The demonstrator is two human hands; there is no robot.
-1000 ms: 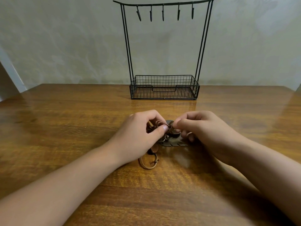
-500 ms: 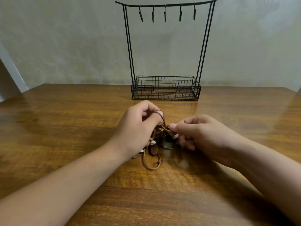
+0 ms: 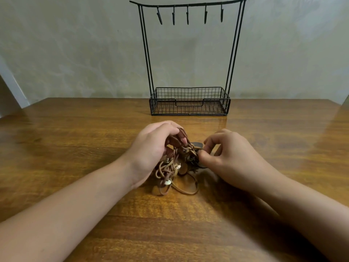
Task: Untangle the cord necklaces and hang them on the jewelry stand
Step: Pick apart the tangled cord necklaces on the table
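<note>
Since the earlier frames, the left hand (image 3: 153, 148) has lifted several cord loops clear of the pile, and the bundle of cord necklaces (image 3: 177, 163) has opened from a compact clump into a looser spread. Judgement: separation has begun, but no single necklace is free yet, so the task is at an early stage.

The bundle lies on the wooden table (image 3: 75, 148), at centre, between the two hands. Its upper loops are raised over the left fingers; its lower loops, with pale beads and flat dark pendants, trail on the table toward 6 o'clock.

Left hand: at 9 o'clock of the bundle, palm turned inward, fingers curled through the raised brown loops and holding them up.

Right hand (image 3: 232, 157): at 3 o'clock of the bundle, thumb and forefinger closed in a pinch on the knot at the bundle's right edge. Remaining fingers are curled.

The jewelry stand (image 3: 188, 103) stands upright at 12 o'clock, well apart from the bundle. All five hooks (image 3: 187, 16) on its top bar are bare.
</note>
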